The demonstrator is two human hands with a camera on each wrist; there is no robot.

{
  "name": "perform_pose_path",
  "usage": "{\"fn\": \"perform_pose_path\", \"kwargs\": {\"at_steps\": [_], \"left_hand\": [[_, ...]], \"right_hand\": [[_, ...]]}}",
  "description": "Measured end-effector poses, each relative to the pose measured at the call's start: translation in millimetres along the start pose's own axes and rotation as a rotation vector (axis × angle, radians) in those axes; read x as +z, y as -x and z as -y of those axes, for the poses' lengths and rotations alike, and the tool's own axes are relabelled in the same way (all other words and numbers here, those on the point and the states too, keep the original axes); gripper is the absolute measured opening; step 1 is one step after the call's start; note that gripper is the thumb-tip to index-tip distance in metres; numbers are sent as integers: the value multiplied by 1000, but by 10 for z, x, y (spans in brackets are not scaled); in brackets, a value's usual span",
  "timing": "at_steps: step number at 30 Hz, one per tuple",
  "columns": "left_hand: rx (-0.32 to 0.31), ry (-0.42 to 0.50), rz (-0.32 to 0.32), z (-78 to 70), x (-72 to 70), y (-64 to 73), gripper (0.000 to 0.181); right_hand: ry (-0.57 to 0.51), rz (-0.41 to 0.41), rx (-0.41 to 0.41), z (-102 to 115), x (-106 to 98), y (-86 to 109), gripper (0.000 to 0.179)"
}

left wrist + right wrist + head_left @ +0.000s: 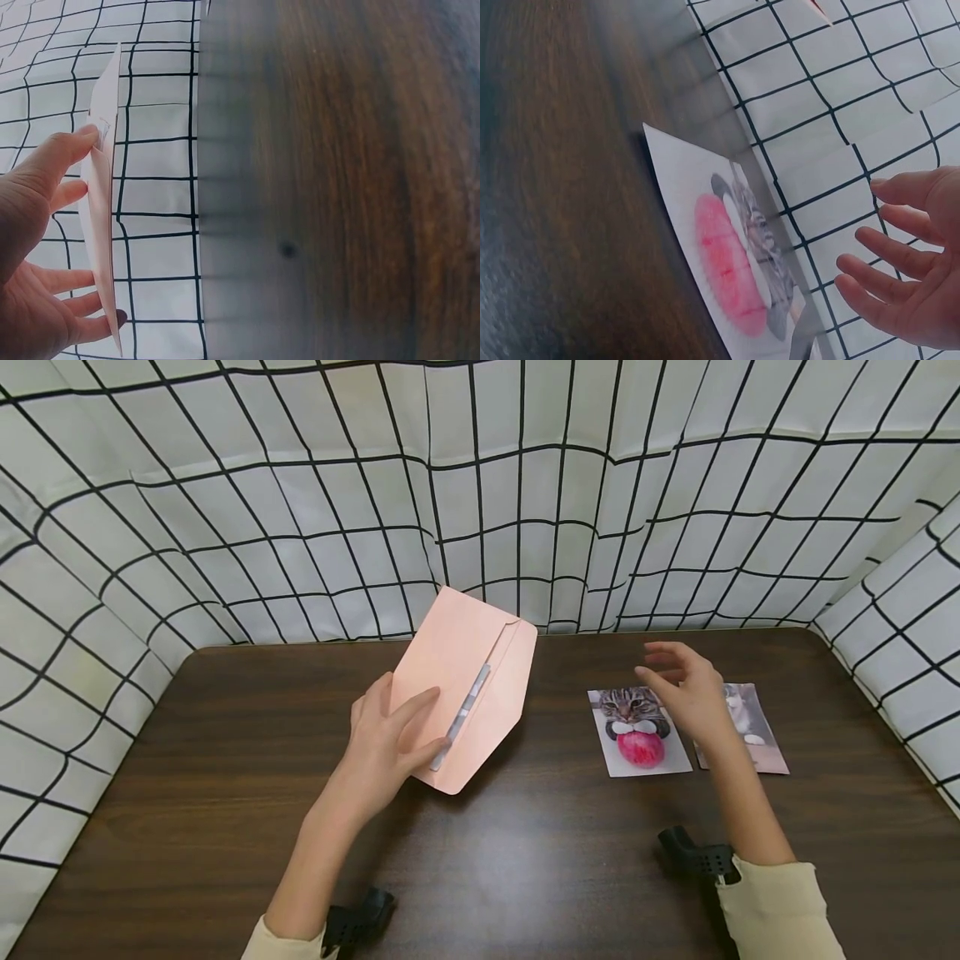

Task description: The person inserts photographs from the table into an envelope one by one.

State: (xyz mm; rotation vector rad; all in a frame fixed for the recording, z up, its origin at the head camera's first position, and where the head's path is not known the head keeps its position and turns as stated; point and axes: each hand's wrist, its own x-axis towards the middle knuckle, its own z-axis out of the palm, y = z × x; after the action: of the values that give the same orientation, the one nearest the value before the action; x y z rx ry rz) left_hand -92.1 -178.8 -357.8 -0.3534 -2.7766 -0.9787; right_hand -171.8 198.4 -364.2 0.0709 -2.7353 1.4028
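My left hand [386, 735] grips a pink envelope [457, 652] by its left side, thumb and index finger on the near face and the other fingers behind it. The envelope is tilted, its flap folded out to the right. From its slot shows a thin strip of a greyish picture card [471, 702]; the rest of that card is hidden inside. Over the right part of the table, my right hand [693, 689] holds nothing, fingers loosely bent and apart. Below it lies a cat photo card [641, 756] with a pink fluffy ball, partly covered by the hand in the head view.
A second photo card [761, 743], grey and pink, lies right of the cat card, partly behind my right forearm. The brown wooden table [225, 760] ends at a white cloth wall [330, 502] with black grid lines. Black wrist devices [360, 918] sit at both sleeves.
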Motion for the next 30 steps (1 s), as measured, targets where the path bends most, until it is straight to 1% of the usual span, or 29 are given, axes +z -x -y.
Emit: {"fn": "perform_pose_path", "kwargs": {"at_steps": [5, 12, 19, 23, 30], "left_hand": [[0, 11, -6, 3, -13, 11, 54], [11, 11, -13, 6, -12, 6, 55], [-11, 13, 1, -3, -21, 5, 57], [-13, 14, 5, -6, -23, 3, 57], [-17, 19, 11, -16, -24, 7, 57]], "right_hand": [[27, 11, 20, -54, -11, -19, 49], [63, -1, 40, -133, -14, -38, 48], [86, 16, 56, -210, -16, -54, 48], [104, 24, 53, -255, -28, -69, 47], [114, 42, 76, -318, -36, -86, 45]]}}
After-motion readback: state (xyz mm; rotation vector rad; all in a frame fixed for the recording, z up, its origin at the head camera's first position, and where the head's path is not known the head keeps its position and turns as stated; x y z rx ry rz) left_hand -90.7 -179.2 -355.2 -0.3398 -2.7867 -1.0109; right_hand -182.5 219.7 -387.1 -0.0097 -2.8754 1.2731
